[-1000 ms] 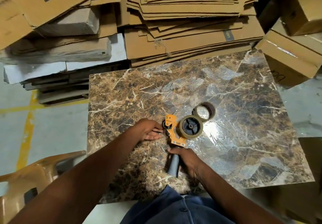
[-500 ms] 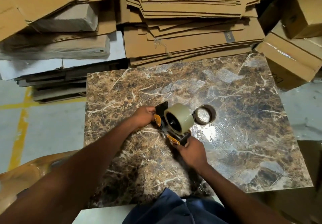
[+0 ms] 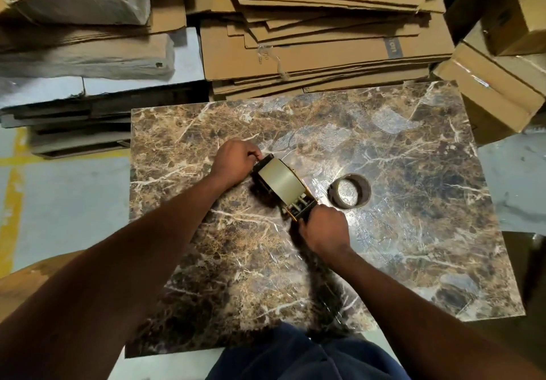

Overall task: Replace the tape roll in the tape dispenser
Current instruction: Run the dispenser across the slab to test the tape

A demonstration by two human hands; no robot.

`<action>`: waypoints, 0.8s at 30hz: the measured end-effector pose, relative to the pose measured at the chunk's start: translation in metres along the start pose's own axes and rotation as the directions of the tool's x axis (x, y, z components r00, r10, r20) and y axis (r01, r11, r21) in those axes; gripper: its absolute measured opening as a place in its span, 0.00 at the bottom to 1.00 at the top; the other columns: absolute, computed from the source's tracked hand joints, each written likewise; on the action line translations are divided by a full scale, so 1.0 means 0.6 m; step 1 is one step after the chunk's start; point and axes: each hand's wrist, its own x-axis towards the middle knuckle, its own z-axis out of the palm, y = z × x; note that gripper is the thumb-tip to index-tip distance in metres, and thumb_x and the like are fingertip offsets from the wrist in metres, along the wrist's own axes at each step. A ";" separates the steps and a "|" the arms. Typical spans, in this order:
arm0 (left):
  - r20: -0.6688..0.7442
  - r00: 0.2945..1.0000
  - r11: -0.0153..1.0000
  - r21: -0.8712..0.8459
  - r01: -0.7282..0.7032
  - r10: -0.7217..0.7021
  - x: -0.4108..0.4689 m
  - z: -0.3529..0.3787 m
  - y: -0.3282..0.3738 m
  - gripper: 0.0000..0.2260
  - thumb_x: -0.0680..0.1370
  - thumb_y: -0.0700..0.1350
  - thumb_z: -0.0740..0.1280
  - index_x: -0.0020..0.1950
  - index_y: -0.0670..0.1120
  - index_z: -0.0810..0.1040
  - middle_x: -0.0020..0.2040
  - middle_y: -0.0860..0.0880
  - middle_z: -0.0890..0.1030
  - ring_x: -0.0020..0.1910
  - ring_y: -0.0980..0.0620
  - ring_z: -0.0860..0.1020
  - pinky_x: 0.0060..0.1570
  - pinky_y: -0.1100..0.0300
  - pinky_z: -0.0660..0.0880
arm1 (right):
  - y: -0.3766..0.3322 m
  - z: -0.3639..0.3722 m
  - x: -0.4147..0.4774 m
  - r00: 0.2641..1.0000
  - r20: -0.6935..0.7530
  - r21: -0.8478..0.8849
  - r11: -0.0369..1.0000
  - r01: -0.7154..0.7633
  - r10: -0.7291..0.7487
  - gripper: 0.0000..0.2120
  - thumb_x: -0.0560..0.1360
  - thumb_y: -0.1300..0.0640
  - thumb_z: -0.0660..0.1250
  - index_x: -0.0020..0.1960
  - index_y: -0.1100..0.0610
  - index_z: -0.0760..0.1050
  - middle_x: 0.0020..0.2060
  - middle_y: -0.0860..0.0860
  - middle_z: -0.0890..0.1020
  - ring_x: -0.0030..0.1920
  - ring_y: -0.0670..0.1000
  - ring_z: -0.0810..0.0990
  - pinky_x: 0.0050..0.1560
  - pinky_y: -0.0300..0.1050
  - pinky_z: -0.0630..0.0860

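An orange and black tape dispenser [image 3: 301, 206] is tipped up on the marble table [image 3: 413, 232], with a full tan tape roll [image 3: 280, 180] mounted on it. My right hand [image 3: 323, 230] is wrapped around its handle at the near end. My left hand [image 3: 236, 162] pinches the dispenser's far front end, fingers closed on the black part beside the roll. An empty brown cardboard tape core [image 3: 349, 191] lies flat on the table just right of the dispenser.
Stacks of flattened cardboard [image 3: 310, 39] crowd the table's far edge. Cardboard boxes [image 3: 496, 84] stand at the far right. A brown plastic chair [image 3: 26, 279] sits at the near left, on a grey floor with yellow lines.
The dispenser went from lying flat on its side to tipped up on edge. My left hand shifted to its far end and my right hand slid up the handle.
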 end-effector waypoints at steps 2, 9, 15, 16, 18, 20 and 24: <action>0.000 1.000 0.998 0.061 -0.025 0.025 -0.001 0.003 -0.007 0.12 0.79 0.38 0.71 0.55 0.51 0.89 0.53 0.47 0.84 0.51 0.52 0.74 0.55 0.56 0.76 | -0.005 -0.004 -0.001 0.999 0.041 -0.006 1.000 -0.022 0.022 0.16 0.80 0.43 0.65 0.49 0.57 0.80 0.43 0.53 0.84 0.44 0.56 0.84 0.41 0.45 0.74; 0.290 0.928 0.764 0.537 -0.359 0.232 -0.019 -0.013 -0.040 0.24 0.82 0.45 0.67 0.77 0.61 0.72 0.85 0.49 0.61 0.80 0.42 0.61 0.77 0.36 0.60 | -0.008 -0.014 0.002 0.998 0.062 0.004 1.000 -0.015 0.015 0.16 0.79 0.42 0.66 0.51 0.56 0.80 0.45 0.54 0.85 0.46 0.57 0.85 0.42 0.48 0.79; 0.309 0.943 0.703 0.644 -0.303 0.124 -0.036 -0.007 -0.041 0.27 0.84 0.55 0.60 0.83 0.62 0.58 0.87 0.49 0.49 0.84 0.39 0.53 0.77 0.27 0.55 | -0.014 -0.021 0.001 0.997 0.071 -0.011 1.000 -0.027 0.027 0.14 0.78 0.46 0.68 0.52 0.57 0.81 0.47 0.54 0.86 0.49 0.58 0.86 0.41 0.46 0.76; 0.304 0.946 0.702 0.651 -0.291 0.110 -0.038 -0.006 -0.037 0.27 0.84 0.56 0.59 0.83 0.62 0.57 0.87 0.49 0.48 0.84 0.38 0.52 0.77 0.26 0.54 | -0.015 -0.023 0.000 0.997 0.069 -0.015 0.999 -0.029 0.030 0.14 0.78 0.47 0.68 0.53 0.57 0.81 0.48 0.54 0.86 0.49 0.58 0.86 0.43 0.47 0.78; 0.296 0.950 0.690 0.669 -0.276 0.093 -0.041 -0.002 -0.031 0.26 0.85 0.58 0.57 0.83 0.63 0.56 0.87 0.49 0.47 0.84 0.37 0.52 0.77 0.25 0.54 | -0.016 -0.024 -0.004 0.997 0.070 -0.017 0.999 -0.031 0.032 0.13 0.79 0.47 0.67 0.54 0.57 0.81 0.48 0.54 0.86 0.51 0.58 0.86 0.45 0.48 0.79; 0.284 0.956 0.683 0.684 -0.256 0.074 -0.045 0.001 -0.027 0.26 0.85 0.61 0.54 0.83 0.63 0.56 0.87 0.48 0.48 0.84 0.36 0.52 0.76 0.24 0.53 | -0.012 -0.024 -0.011 0.997 0.075 -0.017 1.000 -0.026 0.027 0.13 0.79 0.48 0.67 0.53 0.57 0.81 0.48 0.54 0.86 0.51 0.58 0.86 0.45 0.48 0.79; 0.251 0.968 0.685 0.702 -0.195 0.018 -0.052 0.011 -0.010 0.25 0.84 0.63 0.49 0.82 0.64 0.58 0.87 0.45 0.49 0.83 0.34 0.54 0.75 0.23 0.52 | 0.014 -0.019 -0.035 0.996 0.077 -0.021 0.999 -0.041 0.042 0.12 0.79 0.47 0.67 0.51 0.56 0.82 0.47 0.54 0.86 0.49 0.58 0.86 0.42 0.47 0.77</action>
